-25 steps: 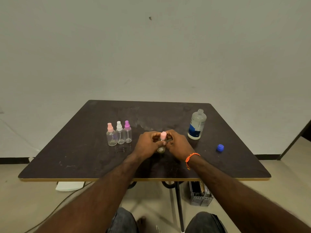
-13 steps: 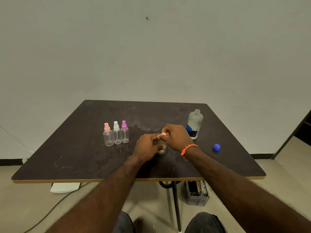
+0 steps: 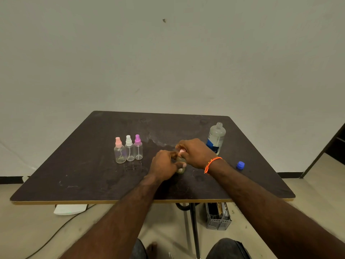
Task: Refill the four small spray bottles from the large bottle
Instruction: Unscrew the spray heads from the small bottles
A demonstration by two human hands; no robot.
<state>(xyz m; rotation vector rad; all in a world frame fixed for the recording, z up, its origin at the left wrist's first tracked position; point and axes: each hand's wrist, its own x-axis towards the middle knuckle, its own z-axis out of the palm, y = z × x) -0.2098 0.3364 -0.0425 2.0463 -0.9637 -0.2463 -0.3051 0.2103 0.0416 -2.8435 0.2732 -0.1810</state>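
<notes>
Grip, left hand point(image 3: 164, 164): fingers and thumb curled round the body of the small spray bottle point(image 3: 180, 165), clamped on it to stop it turning and to keep it steady on the tabletop point(image 3: 78, 176).
Grip, right hand point(image 3: 196, 153): fingers curled down over the pink spray cap point(image 3: 182, 151), clamped on it from above. Judged purpose: one hand braces the body while the other twists the cap. Whether the cap is going on or coming off cannot be told.
Held bottle, location: between the two hands, near the middle of the tabletop. Only part of its clear body and a sliver of the cap show.
Held bottle, axis: long axis close to upright, cap end up, base down at the tabletop. Any slight tilt is hidden by the fingers.
Just beyond the right grip: large bottle point(image 3: 216, 138), upright, neck open and uncapped, blue label facing the person. Judged placement: kept close for pouring.
Right of the grip, past the wrist: blue cap point(image 3: 240, 164), lying alone on the tabletop, well apart from the large bottle.
Left of the grip: three small spray bottles point(image 3: 128, 149), upright in a tight row, caps pink, white and purple, all capped. Fill level too faint to tell.
Right wrist: orange band point(image 3: 211, 163).
</notes>
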